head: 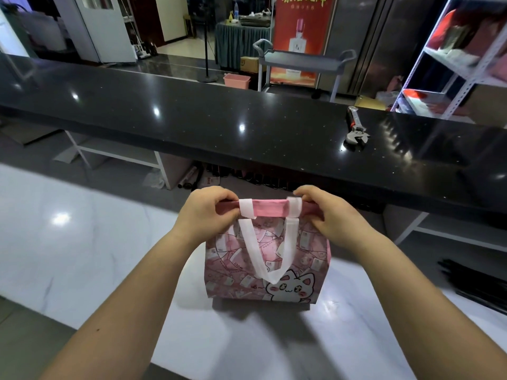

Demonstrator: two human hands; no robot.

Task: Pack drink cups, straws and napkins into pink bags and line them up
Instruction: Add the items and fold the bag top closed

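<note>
My left hand (pixel 204 212) pinches the left end of the pink bag's (pixel 267 266) folded top edge, fingers curled. My right hand (pixel 326 212) pinches the right end. Bag stands upright on the white table (pixel 82 242).

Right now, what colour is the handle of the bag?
White. The handle hangs down the pink bag, clearest in the head view.

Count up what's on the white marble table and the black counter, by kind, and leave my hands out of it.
Pink cat-print bag with white handles: 1
Silver adjustable wrench with red and black handle: 1
Bundle of thin black sticks, probably straws, cut off at the right edge: 1
Total: 3
</note>
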